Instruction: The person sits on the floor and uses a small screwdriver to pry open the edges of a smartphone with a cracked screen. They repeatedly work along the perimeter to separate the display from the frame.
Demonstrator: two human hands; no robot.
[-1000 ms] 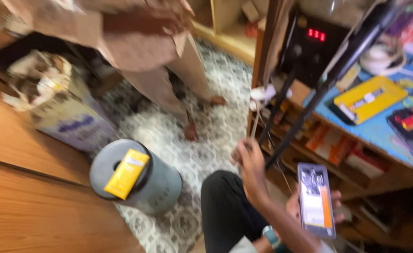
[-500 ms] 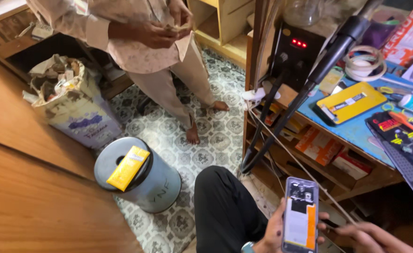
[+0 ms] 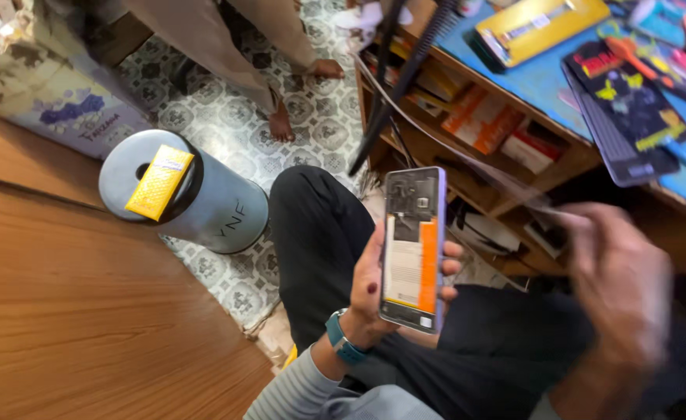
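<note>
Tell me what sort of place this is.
Probably a small phone repair workshop. The left hand holds an opened phone with its back cover off, and the blue worktop and the shelves under it are crowded with packaged parts.

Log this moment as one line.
left hand: holds opened back-less smartphone upright | right hand: blurred, apart from phone | grey cylindrical bin: yellow packet on top

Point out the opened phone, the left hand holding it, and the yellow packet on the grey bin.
opened phone (image 3: 411, 249), head view, on its exposed back.
left hand (image 3: 370, 299), head view, on the palm.
yellow packet (image 3: 159, 181), head view, on its middle.
</note>
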